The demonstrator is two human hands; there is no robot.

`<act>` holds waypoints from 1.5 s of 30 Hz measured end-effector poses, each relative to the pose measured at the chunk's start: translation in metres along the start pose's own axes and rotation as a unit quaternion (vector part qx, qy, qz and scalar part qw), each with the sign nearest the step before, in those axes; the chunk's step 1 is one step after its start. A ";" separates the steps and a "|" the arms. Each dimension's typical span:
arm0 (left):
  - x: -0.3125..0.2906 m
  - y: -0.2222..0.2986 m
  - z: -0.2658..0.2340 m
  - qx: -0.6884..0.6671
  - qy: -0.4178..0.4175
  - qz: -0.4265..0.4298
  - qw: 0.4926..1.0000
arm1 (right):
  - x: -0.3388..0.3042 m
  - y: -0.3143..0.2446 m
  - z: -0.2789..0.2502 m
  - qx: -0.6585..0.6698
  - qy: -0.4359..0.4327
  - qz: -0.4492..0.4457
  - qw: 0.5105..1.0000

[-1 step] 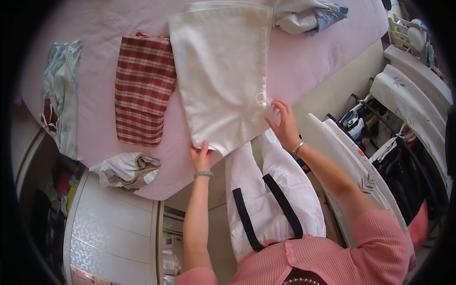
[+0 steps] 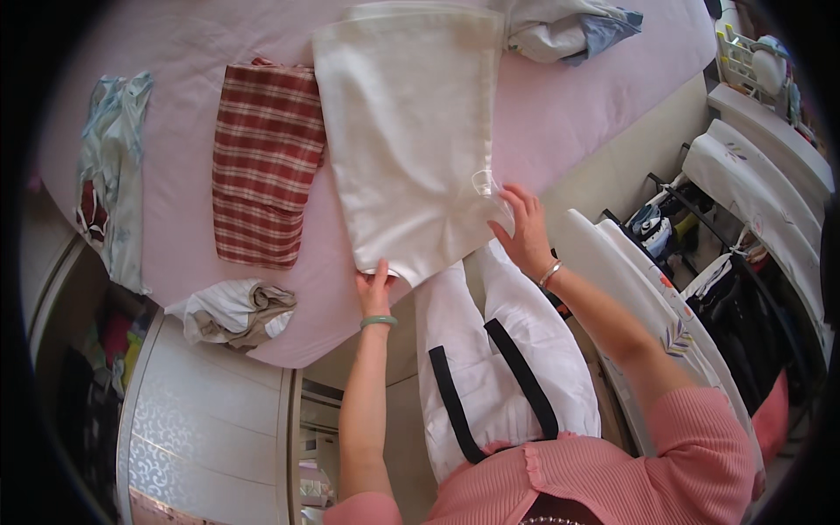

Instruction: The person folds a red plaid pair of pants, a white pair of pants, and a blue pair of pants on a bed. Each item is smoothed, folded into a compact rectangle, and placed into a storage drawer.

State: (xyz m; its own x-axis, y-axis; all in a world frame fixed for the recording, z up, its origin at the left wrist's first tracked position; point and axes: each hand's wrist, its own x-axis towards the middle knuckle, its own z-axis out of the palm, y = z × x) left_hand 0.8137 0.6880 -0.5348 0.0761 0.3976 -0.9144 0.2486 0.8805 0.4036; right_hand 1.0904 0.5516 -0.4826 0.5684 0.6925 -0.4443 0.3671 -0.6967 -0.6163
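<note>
Slight rightward shift of left hand (image 2: 376,284) and white cloth (image 2: 411,140) since the earlier frame. Spread on pink sheet (image 2: 577,114) at upper centre, lengthwise up the frame from the hold. Pinched at lower left; at the lower-right edge, nearer the white loop (image 2: 482,182), right hand (image 2: 521,229) with thumb and fingers parted, impossible to tell whether gripping

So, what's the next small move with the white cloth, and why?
I'd probably have the right hand ease the near right edge outward, because creases run through that part of the white cloth. The left hand has the near left corner, so it could likely steady that side.
</note>
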 end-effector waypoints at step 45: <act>0.056 0.149 0.083 0.371 0.055 0.334 0.865 | 0.123 -0.019 0.001 0.486 0.156 0.242 0.825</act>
State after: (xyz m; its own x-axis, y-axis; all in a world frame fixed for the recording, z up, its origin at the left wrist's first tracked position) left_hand 0.9348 0.8206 -0.5289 0.3605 0.8114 -0.4601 0.7387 0.0528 0.6719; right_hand 1.1527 0.6506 -0.5259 0.6935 0.1889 -0.6953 -0.6357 -0.2938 -0.7139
